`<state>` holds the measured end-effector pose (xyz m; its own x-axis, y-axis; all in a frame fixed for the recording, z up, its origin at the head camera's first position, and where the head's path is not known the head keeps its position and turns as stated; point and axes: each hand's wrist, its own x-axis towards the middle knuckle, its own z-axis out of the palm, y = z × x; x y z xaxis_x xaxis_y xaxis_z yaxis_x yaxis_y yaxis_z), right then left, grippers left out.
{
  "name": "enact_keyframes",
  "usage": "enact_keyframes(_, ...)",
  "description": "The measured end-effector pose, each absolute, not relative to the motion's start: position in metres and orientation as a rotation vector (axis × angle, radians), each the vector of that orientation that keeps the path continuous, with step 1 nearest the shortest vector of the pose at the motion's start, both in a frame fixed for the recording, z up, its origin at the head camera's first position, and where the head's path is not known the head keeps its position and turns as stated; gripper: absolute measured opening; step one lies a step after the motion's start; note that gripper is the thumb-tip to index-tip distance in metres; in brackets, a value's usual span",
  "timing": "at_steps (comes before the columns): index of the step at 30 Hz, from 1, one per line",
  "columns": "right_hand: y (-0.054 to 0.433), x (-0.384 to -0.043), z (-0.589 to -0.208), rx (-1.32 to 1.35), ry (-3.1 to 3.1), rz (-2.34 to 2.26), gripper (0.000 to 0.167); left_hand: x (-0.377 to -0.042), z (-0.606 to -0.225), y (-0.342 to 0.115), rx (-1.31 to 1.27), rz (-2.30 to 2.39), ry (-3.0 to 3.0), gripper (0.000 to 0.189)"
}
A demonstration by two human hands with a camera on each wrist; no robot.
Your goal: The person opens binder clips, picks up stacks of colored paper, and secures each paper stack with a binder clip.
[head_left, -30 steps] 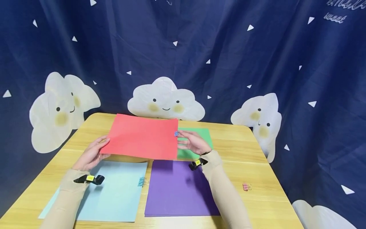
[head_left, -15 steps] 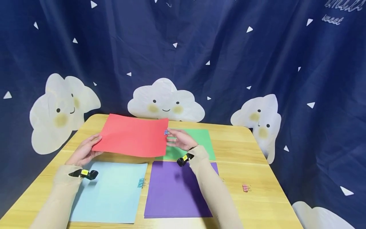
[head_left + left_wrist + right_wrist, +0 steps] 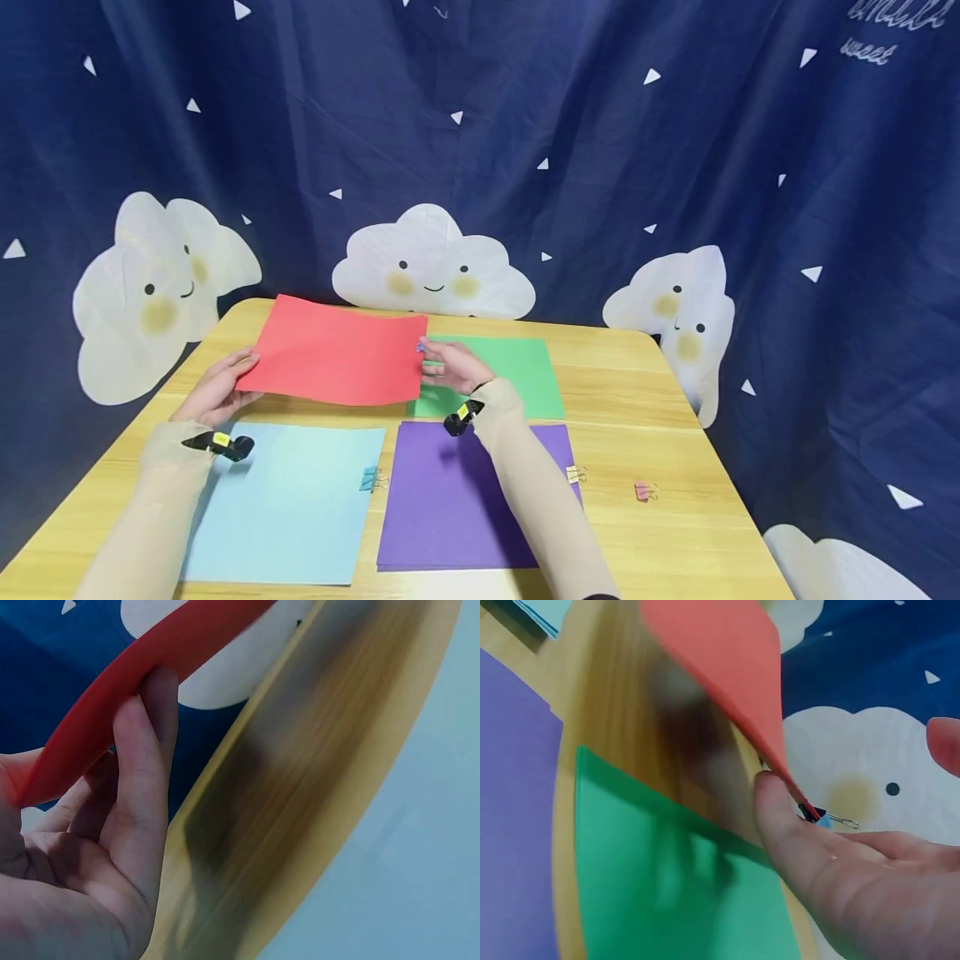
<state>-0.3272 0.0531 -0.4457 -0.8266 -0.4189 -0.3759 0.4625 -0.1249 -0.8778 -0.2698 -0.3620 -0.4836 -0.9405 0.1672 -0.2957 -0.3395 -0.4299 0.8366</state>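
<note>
Over the table's far left, a red paper [image 3: 337, 354] hangs raised between both hands, bowed a little. My left hand [image 3: 217, 387] grips its left edge; in the left wrist view the thumb is on one face, with bent fingers [image 3: 139, 757] against the other. At the right edge, my right hand [image 3: 457, 367] stands by a small blue binder clip [image 3: 421, 347] fixed there. In the right wrist view, a straight finger [image 3: 776, 806] meets the paper right at the clip, and the thumb is raised apart from the paper.
Green paper [image 3: 517, 375] lies behind purple paper [image 3: 465, 500], which bears a pale yellow binder clip [image 3: 573, 475]. Light blue paper [image 3: 285, 508] at front left carries a teal clip [image 3: 368, 478]. A pink clip [image 3: 642, 492] sits on the wooden table [image 3: 675, 542]. A curtain [image 3: 600, 100] hangs behind.
Both hands have carried the red paper leftward and slightly lower. More of the green paper shows, and the pale yellow clip on the purple paper has come out from behind the right arm.
</note>
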Motion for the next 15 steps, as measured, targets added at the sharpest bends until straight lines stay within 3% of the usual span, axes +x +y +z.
enact_keyframes(6,0.038,-0.330,-0.455,0.028,1.574,-1.990,0.062,-0.274,-0.487,-0.369,-0.303,2.405,1.453,0.076)
enact_keyframes(15,0.022,-0.331,-0.465,0.010,1.590,-1.941,0.073,-0.276,-0.490,-0.378,-0.374,2.295,1.658,0.076)
